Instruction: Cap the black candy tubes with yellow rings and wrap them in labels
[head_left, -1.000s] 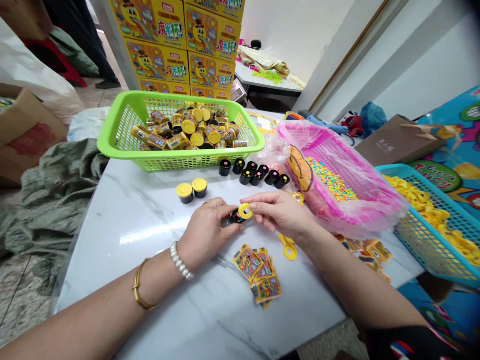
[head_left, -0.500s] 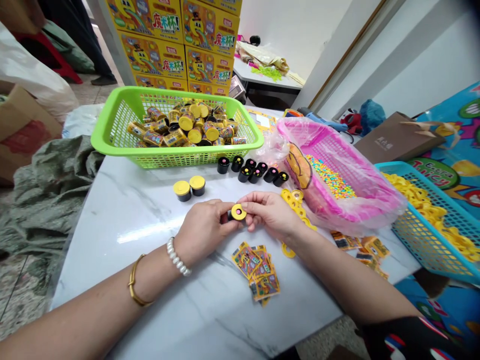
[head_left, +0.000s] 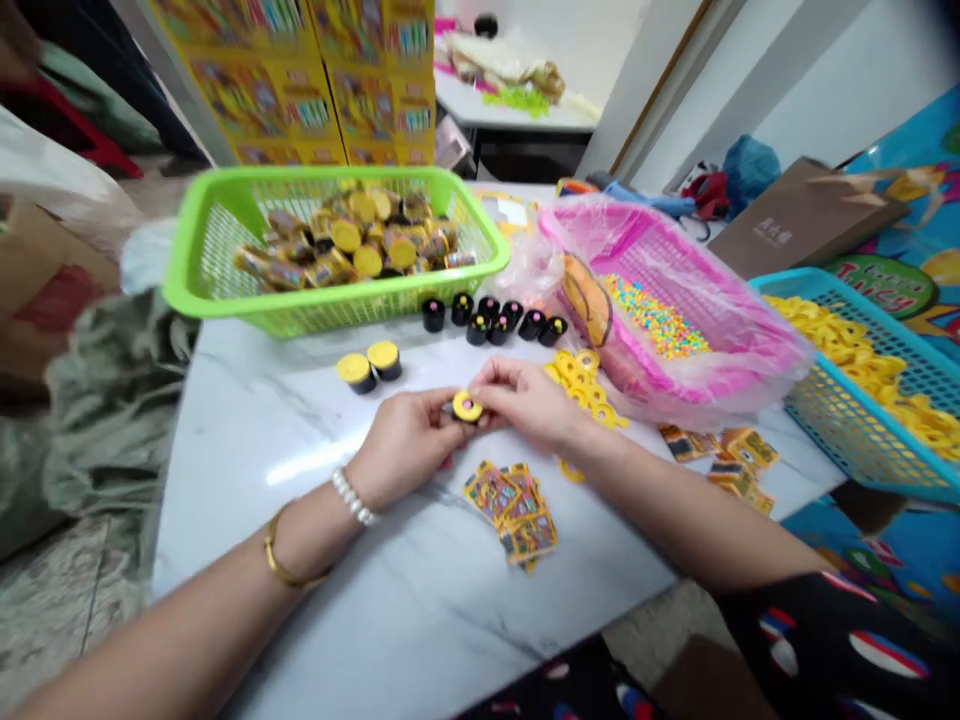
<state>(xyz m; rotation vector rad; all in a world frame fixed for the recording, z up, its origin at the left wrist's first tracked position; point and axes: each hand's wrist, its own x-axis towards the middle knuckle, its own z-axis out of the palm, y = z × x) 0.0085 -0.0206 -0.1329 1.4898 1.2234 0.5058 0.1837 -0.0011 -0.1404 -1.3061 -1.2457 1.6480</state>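
Between my two hands is a small black cup topped with a yellow ring (head_left: pixel 466 407); a pink piece shows through the ring's hole. My left hand (head_left: pixel 411 430) is closed, thumb and fingers gripping the cup from the left. From the right, my right hand (head_left: pixel 525 402) is closed with its fingertips pressed at the ring's edge. Behind them stand several open black cups (head_left: pixel 499 322) with coloured pieces inside. Two black cups with flat yellow tops (head_left: pixel 369 366) are to the left. Loose yellow rings (head_left: pixel 583 385) lie just beyond my right hand. Overlapping printed packets (head_left: pixel 517 508) rest nearer me.
A green basket (head_left: pixel 337 315) of wrapped cups stands at the back left. To the right are a pink plastic-lined basket (head_left: pixel 739 330) with coloured candy beads and a blue basket (head_left: pixel 825 425) of yellow rings. Stacked yellow cartons (head_left: pixel 300 90) rise behind.
The view has shifted slightly and is blurrier. My right fingers have moved over the far edge of the yellow ring, which stays on the cup between my hands.
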